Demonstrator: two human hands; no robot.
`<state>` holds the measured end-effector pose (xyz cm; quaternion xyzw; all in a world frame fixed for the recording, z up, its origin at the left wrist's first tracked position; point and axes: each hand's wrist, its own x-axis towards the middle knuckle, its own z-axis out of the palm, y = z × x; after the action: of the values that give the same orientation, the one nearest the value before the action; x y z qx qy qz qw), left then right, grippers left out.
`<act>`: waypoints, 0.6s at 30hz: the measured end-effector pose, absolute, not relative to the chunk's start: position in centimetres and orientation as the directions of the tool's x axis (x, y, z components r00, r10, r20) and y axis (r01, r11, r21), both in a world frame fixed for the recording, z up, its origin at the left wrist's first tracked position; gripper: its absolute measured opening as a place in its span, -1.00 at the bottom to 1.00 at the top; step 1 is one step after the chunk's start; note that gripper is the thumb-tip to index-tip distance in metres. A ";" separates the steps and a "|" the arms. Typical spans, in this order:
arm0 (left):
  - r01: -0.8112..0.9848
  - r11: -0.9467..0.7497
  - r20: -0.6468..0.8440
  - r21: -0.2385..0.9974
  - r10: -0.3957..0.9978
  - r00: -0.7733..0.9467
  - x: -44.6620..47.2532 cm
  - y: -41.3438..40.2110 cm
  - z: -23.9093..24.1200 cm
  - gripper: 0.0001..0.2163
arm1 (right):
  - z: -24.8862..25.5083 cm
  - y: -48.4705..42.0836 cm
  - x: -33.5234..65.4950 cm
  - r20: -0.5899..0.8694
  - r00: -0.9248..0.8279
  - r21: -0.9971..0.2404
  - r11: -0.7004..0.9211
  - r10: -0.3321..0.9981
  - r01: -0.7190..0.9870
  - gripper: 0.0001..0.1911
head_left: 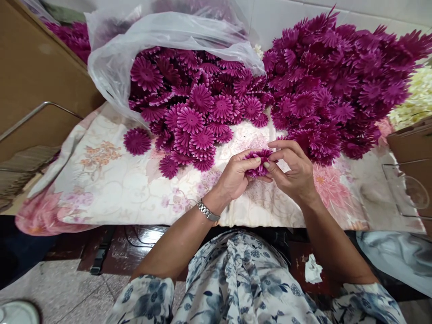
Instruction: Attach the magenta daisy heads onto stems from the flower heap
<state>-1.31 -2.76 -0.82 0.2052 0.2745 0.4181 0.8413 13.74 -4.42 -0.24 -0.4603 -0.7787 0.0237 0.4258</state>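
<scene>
Between my two hands, just above the front half of the table, is a magenta artificial flower head (259, 167). My left hand (241, 173) is closed around its left side, thumb pressed on the petals. My right hand (292, 168) pinches the petals from the right with thumb and fingertips, its other fingers bent. The fingers cover part of the flower. Beyond my left hand, a pile of loose magenta flower heads (191, 119) spills from a clear plastic bag (111, 58). One single flower head (137, 141) lies apart on the left.
A tall heap of magenta flowers (337, 85) stands at the back right, with pale yellow flowers (411, 96) beside it. Cardboard boxes flank the table, one on the left (43, 67) and one on the right (413, 157). A floral cloth (111, 189) covers the tabletop.
</scene>
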 end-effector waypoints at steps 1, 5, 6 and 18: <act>-0.595 0.565 -0.296 0.571 0.818 0.493 -1.3 -2.7 -0.9 -0.83 | -0.2 -4.4 13.7 0.628 -0.207 -0.457 0.571 0.750 0.683 -0.95; -0.587 0.569 -0.322 0.576 0.818 0.476 -1.3 -2.6 -1.0 -0.87 | -0.1 -4.5 13.7 0.583 -0.170 -0.562 0.545 0.795 0.623 -0.96; -0.583 0.568 -0.315 0.581 0.818 0.482 -1.3 -2.6 -0.9 -0.88 | -0.1 -4.5 13.7 0.575 -0.161 -0.579 0.539 0.802 0.612 -0.96; -0.541 0.539 -0.199 0.645 0.802 0.563 -1.4 -2.8 -0.8 -0.70 | -0.8 -4.6 14.4 0.570 -0.091 -0.674 0.529 0.816 0.515 -0.97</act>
<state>-1.45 -2.82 -0.78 0.2671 0.2442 0.3987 0.8427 14.40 -4.58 -0.85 -0.4606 -0.7227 0.1530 0.4921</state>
